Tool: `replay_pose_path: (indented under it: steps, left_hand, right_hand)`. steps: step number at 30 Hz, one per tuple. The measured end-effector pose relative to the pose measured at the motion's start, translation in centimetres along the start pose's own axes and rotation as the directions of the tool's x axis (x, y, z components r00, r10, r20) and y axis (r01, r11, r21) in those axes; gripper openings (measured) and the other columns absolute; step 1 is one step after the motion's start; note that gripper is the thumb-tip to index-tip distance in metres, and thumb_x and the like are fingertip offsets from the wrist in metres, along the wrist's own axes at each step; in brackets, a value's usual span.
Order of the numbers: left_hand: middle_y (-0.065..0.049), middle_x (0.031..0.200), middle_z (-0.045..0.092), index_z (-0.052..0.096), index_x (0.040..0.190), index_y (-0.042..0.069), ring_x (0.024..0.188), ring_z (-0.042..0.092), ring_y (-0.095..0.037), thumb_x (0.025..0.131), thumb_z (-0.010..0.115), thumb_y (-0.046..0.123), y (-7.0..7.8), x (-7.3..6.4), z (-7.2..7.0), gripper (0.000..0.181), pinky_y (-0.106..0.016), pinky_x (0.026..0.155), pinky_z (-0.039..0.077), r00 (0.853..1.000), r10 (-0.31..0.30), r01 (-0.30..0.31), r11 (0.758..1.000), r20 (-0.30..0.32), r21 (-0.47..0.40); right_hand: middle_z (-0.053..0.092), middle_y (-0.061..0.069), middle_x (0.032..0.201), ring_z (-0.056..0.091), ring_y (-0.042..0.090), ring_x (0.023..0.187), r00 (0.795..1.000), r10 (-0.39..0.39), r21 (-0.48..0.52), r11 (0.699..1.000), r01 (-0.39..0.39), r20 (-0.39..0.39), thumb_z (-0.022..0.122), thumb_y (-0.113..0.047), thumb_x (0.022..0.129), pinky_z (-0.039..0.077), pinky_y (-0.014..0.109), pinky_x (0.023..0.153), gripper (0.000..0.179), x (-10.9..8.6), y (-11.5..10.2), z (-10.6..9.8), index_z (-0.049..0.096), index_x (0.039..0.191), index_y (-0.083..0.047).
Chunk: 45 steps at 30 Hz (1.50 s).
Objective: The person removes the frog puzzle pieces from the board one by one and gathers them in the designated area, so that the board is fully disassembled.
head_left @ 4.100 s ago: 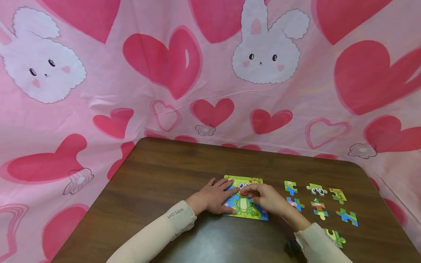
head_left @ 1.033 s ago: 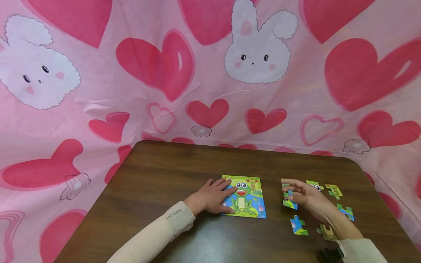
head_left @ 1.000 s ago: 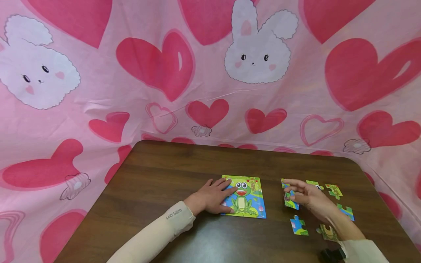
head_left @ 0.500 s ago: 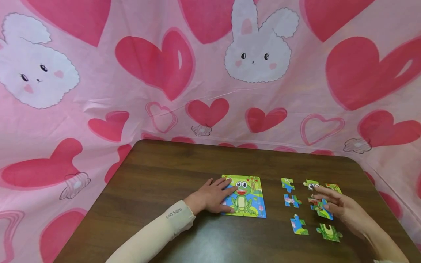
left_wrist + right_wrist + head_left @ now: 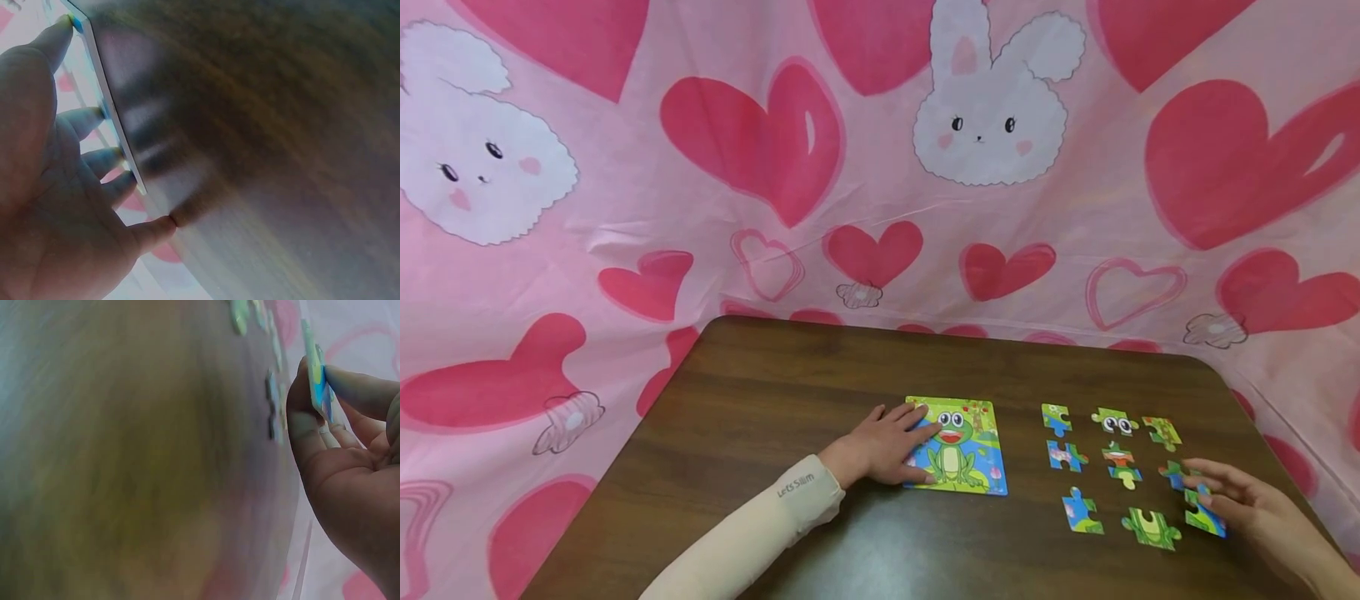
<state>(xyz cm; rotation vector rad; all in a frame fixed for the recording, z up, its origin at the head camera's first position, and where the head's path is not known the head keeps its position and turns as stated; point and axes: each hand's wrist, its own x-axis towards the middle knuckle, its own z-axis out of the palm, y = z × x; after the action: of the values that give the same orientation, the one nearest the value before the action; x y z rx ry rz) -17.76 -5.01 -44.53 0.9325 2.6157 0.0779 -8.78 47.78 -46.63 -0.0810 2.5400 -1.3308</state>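
Note:
My left hand rests with spread fingers on the left side of a square puzzle board with a frog picture. In the left wrist view, the fingertips lie along the board's edge. At the right, my right hand pinches a blue and green jigsaw piece between thumb and fingers. The right wrist view shows this piece edge-on, raised off the table. Just beyond it lies another blue-green piece, partly hidden by the fingers. Left of it is the frog-mouth piece.
Several loose jigsaw pieces lie apart in rough rows, among them the frog-eyes piece, a frog-body piece and a blue corner piece. The brown wooden table ends at a pink heart-printed cloth.
My right hand has gone from the frog board to the loose pieces, then rightward past the left and middle columns with a jigsaw piece. The left hand has stayed on the board.

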Motion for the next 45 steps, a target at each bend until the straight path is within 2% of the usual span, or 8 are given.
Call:
replay_pose_path:
  steps: [11, 19, 26, 31, 35, 37, 41, 45]
  left_hand:
    - [0.005, 0.171, 0.016, 0.022, 0.161, 0.039, 0.158, 0.017, -0.021, 0.091, 0.054, 0.071, 0.0, 0.0, -0.1, 0.084, -0.056, 0.124, 0.021, 1.0, 0.014, -0.014, 1.0, -0.003, -0.009]
    - [0.005, 0.171, 0.017, 0.024, 0.161, 0.039, 0.157, 0.018, -0.021, 0.09, 0.055, 0.071, 0.0, 0.1, -0.1, 0.083, -0.055, 0.124, 0.021, 1.0, 0.013, -0.013, 1.0, -0.005, -0.011]
    - [0.006, 0.171, 0.017, 0.024, 0.16, 0.04, 0.157, 0.018, -0.021, 0.09, 0.054, 0.071, 0.0, 0.3, -0.1, 0.082, -0.055, 0.124, 0.022, 1.0, 0.004, -0.004, 1.0, 0.0, 0.002]
    - [0.006, 0.171, 0.017, 0.022, 0.161, 0.04, 0.157, 0.018, -0.021, 0.091, 0.054, 0.071, 0.1, 0.3, 0.0, 0.083, -0.055, 0.124, 0.022, 1.0, 0.001, -0.001, 1.0, 0.002, 0.01]
    - [0.006, 0.171, 0.017, 0.022, 0.161, 0.04, 0.157, 0.017, -0.02, 0.09, 0.055, 0.071, 0.1, 0.4, 0.0, 0.084, -0.055, 0.124, 0.022, 1.0, -0.003, 0.003, 1.0, 0.003, 0.002]
    - [0.006, 0.171, 0.017, 0.022, 0.161, 0.04, 0.157, 0.017, -0.02, 0.09, 0.055, 0.071, 0.1, 0.5, 0.0, 0.083, -0.055, 0.124, 0.022, 1.0, -0.005, 0.005, 1.0, 0.002, 0.0]
    - [0.005, 0.171, 0.018, 0.023, 0.161, 0.039, 0.157, 0.018, -0.021, 0.091, 0.054, 0.071, 0.2, 0.7, -0.1, 0.083, -0.055, 0.124, 0.023, 1.0, 0.001, 0.0, 1.0, -0.007, 0.011]
    - [0.002, 0.171, 0.015, 0.017, 0.163, 0.037, 0.158, 0.016, -0.024, 0.091, 0.054, 0.072, 0.2, 0.4, 0.0, 0.088, -0.054, 0.124, 0.024, 0.999, 0.008, -0.006, 0.998, -0.044, 0.061]
  right_hand:
    - [0.065, -0.031, 0.112, 0.051, -0.023, 0.097, 0.983, 0.183, -0.14, 0.974, -0.179, 0.023, 0.056, -0.027, 0.105, 0.048, 0.014, 0.073, 0.06, -0.8, 0.3, -0.5, 0.036, 0.15, 0.007]
    - [0.063, -0.034, 0.108, 0.053, -0.021, 0.094, 0.994, 0.101, -0.24, 0.965, -0.105, -0.027, 0.058, -0.023, 0.104, 0.05, 0.016, 0.071, 0.054, -1.4, -0.2, 0.1, 0.044, 0.145, 0.008]
    - [0.074, 0.004, 0.119, 0.051, -0.023, 0.09, 0.984, 0.137, -0.31, 0.936, -0.166, -0.114, 0.049, -0.039, 0.107, 0.049, 0.016, 0.068, 0.053, -1.3, -1.3, 0.7, 0.054, 0.141, 0.001]
    - [0.073, -0.006, 0.115, 0.044, -0.026, 0.09, 0.982, 0.127, -0.352, 0.92, -0.171, -0.143, 0.049, -0.041, 0.107, 0.049, 0.02, 0.069, 0.051, -1.6, -1.6, 0.8, 0.058, 0.139, -0.002]
    - [0.072, 0.006, 0.121, 0.041, -0.028, 0.088, 0.982, 0.113, -0.366, 0.916, -0.163, -0.153, 0.049, -0.04, 0.107, 0.052, 0.027, 0.07, 0.051, -1.6, -1.5, 0.9, 0.058, 0.138, -0.001]
    - [0.072, -0.001, 0.119, 0.043, -0.027, 0.088, 0.982, 0.105, -0.356, 0.921, -0.156, -0.158, 0.048, -0.039, 0.108, 0.052, 0.026, 0.07, 0.051, -1.7, -1.4, 0.9, 0.057, 0.138, 0.0]
    - [0.059, -0.036, 0.105, 0.048, -0.025, 0.089, 0.975, 0.046, -0.332, 0.936, -0.119, -0.218, 0.049, -0.033, 0.108, 0.046, 0.013, 0.065, 0.045, -1.9, -1.4, 0.8, 0.06, 0.134, 0.002]
    - [0.048, -0.046, 0.102, 0.045, -0.027, 0.088, 0.961, 0.0, -0.328, 0.94, -0.094, -0.276, 0.051, -0.033, 0.107, 0.044, 0.011, 0.063, 0.044, -1.9, -1.9, 1.0, 0.062, 0.133, 0.0]
